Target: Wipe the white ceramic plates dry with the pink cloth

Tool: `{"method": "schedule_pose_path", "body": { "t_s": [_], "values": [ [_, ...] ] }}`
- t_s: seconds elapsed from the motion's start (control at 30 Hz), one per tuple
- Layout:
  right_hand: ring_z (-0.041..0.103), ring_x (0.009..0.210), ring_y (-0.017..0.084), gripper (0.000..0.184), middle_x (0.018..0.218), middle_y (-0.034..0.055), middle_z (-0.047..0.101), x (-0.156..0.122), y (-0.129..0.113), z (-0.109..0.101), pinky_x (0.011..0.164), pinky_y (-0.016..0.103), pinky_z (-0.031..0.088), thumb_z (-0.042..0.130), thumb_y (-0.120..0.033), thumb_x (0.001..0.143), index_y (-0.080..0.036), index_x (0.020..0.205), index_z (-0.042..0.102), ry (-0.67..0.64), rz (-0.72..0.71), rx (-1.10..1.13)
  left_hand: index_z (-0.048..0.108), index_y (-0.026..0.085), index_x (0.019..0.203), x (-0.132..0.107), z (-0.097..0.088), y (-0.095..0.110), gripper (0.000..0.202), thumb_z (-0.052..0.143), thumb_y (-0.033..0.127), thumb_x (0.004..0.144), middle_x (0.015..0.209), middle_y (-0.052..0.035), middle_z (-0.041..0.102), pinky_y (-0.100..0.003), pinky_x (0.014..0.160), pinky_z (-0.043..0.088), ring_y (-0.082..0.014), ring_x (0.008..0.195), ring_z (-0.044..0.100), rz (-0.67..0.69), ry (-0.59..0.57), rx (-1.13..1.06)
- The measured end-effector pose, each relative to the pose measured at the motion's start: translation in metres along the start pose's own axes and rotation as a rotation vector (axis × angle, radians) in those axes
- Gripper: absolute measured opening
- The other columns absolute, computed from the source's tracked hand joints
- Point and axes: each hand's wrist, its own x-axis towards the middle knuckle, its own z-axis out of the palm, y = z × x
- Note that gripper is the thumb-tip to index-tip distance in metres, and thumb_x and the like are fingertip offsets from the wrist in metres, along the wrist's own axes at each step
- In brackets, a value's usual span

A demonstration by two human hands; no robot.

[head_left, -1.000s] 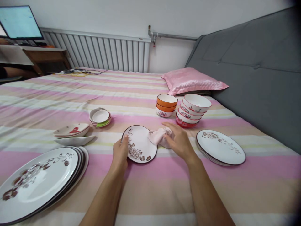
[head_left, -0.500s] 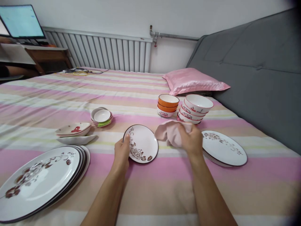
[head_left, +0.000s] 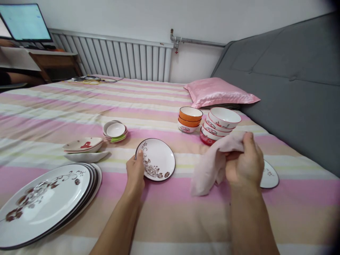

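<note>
My left hand (head_left: 135,171) grips the near left rim of a small white plate (head_left: 158,158) with a brown flower pattern, thumb on top; the plate lies on the striped bedsheet. My right hand (head_left: 245,164) is raised above the bed, closed on a pale pink cloth (head_left: 212,163) that hangs down to the left of it. Behind that hand lies a stack of similar plates (head_left: 269,176), mostly hidden. Two stacks of bowls stand beyond: orange ones (head_left: 189,118) and red-and-white ones (head_left: 221,124).
Large oval platters (head_left: 45,200) are stacked at the near left. Small leaf-shaped dishes (head_left: 83,147) and little round saucers (head_left: 115,132) lie left of centre. A pink pillow (head_left: 219,92) and a grey headboard (head_left: 292,81) are on the right; a radiator (head_left: 114,56) and monitor (head_left: 23,23) stand behind.
My right hand picked the cloth up off the plate's edge, lifted it and carried it to the right, over the plate stack. My left hand kept hold of the small plate.
</note>
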Motion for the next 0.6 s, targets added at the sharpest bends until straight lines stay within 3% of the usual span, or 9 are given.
{"method": "schedule_pose_path", "body": {
  "t_s": [0.17, 0.3, 0.43, 0.6],
  "values": [
    [0.059, 0.090, 0.018, 0.021, 0.088, 0.0016, 0.060, -0.007, 0.007, 0.009, 0.080, 0.031, 0.047, 0.046, -0.041, 0.084, -0.024, 0.088, 0.056, -0.020, -0.208, -0.129, 0.064, 0.010, 0.082, -0.003, 0.001, 0.003, 0.038, 0.063, 0.044, 0.067, 0.073, -0.0089, 0.068, -0.028, 0.059, 0.050, -0.0197, 0.067, 0.063, 0.064, -0.032, -0.029],
    [0.054, 0.106, 0.021, 0.033, 0.108, 0.0069, 0.059, -0.006, 0.028, 0.011, 0.090, 0.038, 0.043, 0.043, -0.043, 0.085, -0.020, 0.106, 0.055, -0.124, -0.132, -0.204, 0.065, 0.010, 0.085, -0.008, 0.002, 0.006, 0.044, 0.063, 0.050, 0.067, 0.071, -0.0066, 0.066, -0.027, 0.058, 0.047, -0.0182, 0.065, 0.060, 0.145, -0.096, 0.003],
    [0.051, 0.112, 0.020, 0.042, 0.116, 0.0097, 0.058, -0.010, 0.048, 0.015, 0.094, 0.038, 0.041, 0.042, -0.044, 0.086, -0.018, 0.117, 0.050, -0.225, -0.018, -0.174, 0.065, 0.012, 0.069, -0.017, 0.004, 0.009, 0.037, 0.064, 0.049, 0.067, 0.056, -0.0004, 0.057, -0.021, 0.050, 0.037, -0.0134, 0.053, 0.050, 0.251, -0.197, 0.090],
    [0.047, 0.119, 0.018, 0.040, 0.125, 0.0088, 0.053, -0.029, 0.040, 0.027, 0.099, 0.037, 0.037, 0.039, -0.041, 0.088, -0.021, 0.122, 0.047, -0.477, -0.057, -0.241, 0.062, 0.015, 0.057, -0.029, 0.006, 0.016, 0.029, 0.064, 0.041, 0.069, 0.049, 0.0027, 0.046, -0.019, 0.047, 0.029, -0.0106, 0.049, 0.039, 0.368, -0.388, 0.196]
  ]
}}
